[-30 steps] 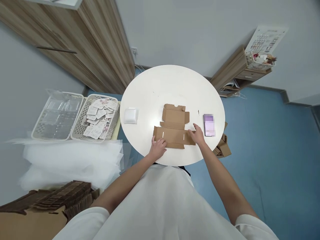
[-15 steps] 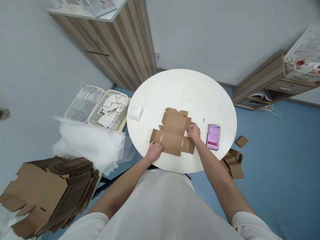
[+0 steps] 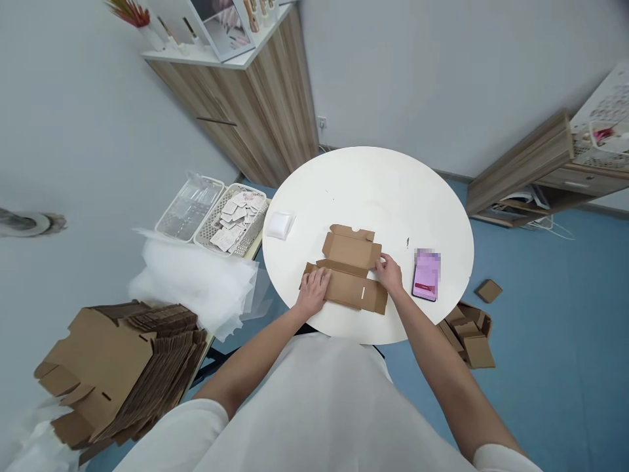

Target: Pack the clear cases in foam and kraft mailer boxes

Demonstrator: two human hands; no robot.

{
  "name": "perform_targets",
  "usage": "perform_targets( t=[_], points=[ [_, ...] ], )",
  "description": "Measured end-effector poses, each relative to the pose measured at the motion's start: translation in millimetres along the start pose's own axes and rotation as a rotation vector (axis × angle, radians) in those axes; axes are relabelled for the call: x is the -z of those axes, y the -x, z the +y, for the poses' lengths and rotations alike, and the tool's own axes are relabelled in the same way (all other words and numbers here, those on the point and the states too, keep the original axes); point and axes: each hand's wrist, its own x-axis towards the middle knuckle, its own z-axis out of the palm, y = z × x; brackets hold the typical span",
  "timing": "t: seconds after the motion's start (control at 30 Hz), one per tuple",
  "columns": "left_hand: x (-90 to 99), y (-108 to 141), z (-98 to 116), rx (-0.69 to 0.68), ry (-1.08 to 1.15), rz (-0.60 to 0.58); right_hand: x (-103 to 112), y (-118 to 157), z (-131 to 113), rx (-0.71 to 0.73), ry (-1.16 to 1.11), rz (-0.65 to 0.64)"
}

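Note:
A brown cardboard box blank (image 3: 351, 252), partly folded, lies on the white round table (image 3: 373, 183). My left hand (image 3: 313, 292) rests on its near left panel, fingers stretched over the cardboard and covering the left slot. At the right edge of the blank, where the two panels meet, my right hand (image 3: 390, 272) pinches a side flap between thumb and fingers. The far panel tilts up a little, and its notched tab points away from me. Right of my right hand lies a phone (image 3: 426, 278) with a pink screen, partly pixelated.
A small white packet (image 3: 280, 225) sits at the table's left. Beyond the edge stand a basket of paper cards (image 3: 236, 223), a basket of clear bags (image 3: 189, 206), white foam sheets (image 3: 191, 278) and stacked box blanks (image 3: 122, 367). Brown boxes (image 3: 472, 334) lie on the floor at right.
My left hand has moved up from the blank's near edge onto its panel. The near flap has folded in, and the far panel tilts more. The view has shifted slightly.

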Motion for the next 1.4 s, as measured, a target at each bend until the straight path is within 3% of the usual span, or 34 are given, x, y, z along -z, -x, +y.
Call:
perform_targets(
  t=[0.13, 0.33, 0.67, 0.8, 0.93, 1.03, 1.17, 1.23, 1.33, 1.4],
  points=[
    [5.8, -11.4, -4.6, -0.020, -0.022, -0.036, 0.8, 10.5, -3.3, 0.010, 0.026, 0.021],
    [9.2, -26.1, -15.7, -0.157, -0.029, -0.096, -7.1, 31.1, -1.8, -0.014, 0.004, 0.070],
    [7.5, -35.9, -25.6, -0.347, -0.030, -0.075, -24.8, 60.1, -7.6, -0.036, 0.088, 0.150],
    [3.9, -37.8, -31.7, -0.384, 0.004, -0.060, -34.9, 78.7, -11.8, 0.095, 0.261, 0.271],
    [2.4, -38.9, -34.1, -0.398, 0.013, -0.057, -46.9, 95.8, -15.3, 0.299, 0.474, 0.031],
    [3.5, -37.6, -33.1, -0.384, 0.022, -0.052, -56.9, 98.5, -16.5, 0.268, 0.542, -0.064],
    [2.3, -26.0, -38.3, -0.309, 0.075, -0.026, -68.1, 91.0, -16.3, 0.234, 0.513, -0.100],
    [-2.8, -13.8, -48.4, -0.154, 0.150, 0.011, -71.7, 86.8, -15.9, 0.255, 0.483, -0.109],
    [-15.4, 8.1, -71.6, 0.185, 0.341, 0.051, -74.8, 84.0, -14.6, 0.284, 0.441, -0.101],
    [-24.6, 19.1, -86.9, 0.245, 0.495, 0.008, -75.9, 84.8, -13.5, 0.302, 0.423, -0.093]
  ],
)
